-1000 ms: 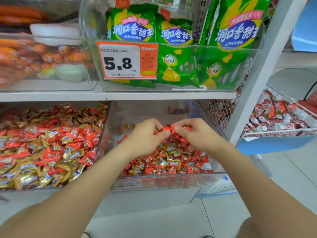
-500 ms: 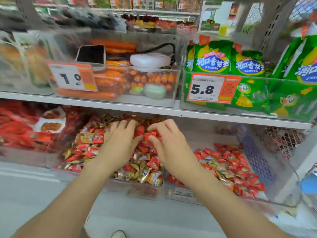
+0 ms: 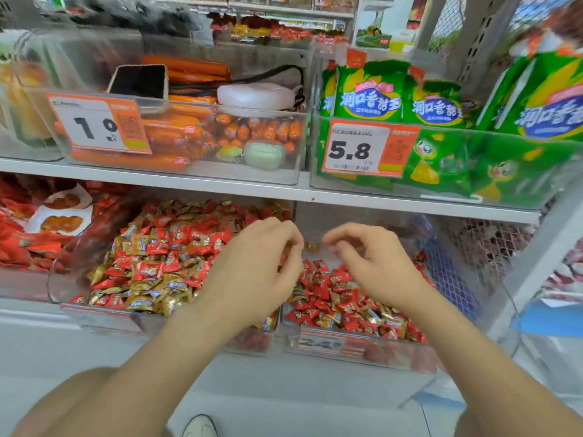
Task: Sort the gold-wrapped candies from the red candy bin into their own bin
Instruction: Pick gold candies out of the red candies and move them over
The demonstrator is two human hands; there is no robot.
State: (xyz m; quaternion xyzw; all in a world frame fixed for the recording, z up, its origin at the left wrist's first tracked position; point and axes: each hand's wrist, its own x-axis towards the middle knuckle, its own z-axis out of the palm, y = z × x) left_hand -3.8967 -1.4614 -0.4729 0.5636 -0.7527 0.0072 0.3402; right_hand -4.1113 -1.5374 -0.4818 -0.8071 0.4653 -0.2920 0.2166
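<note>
Two clear bins stand side by side under the shelf board. The left bin is heaped with red and gold mixed, gold thick along its front edge. The right bin is fuller towards its front and mostly red, so I take it for the red candy bin.

Both hands hover over the line where the bins meet. The left hand hangs above the left bin's right edge, fingers loosely bent. The right hand hangs over the right bin's left half, fingers curled the same slack way. No candy shows in either hand.

The gold candies still to be sorted lie scattered among the reds near the right bin's front edge. One small gold piece sits alone by its back left corner.

The likely slip is a pinch that lifts a red wrapper along with a gold one, since they overlap and the foil is slick. A piece carried across could also drop between the bins or over a front edge. The left bin being mixed too, a sorted piece is easily lost in it.

The left hand hides where the bins' walls meet and the left bin's front right corner. The undersides of the fingers are out of sight. The right bin's price label is blurred.
</note>
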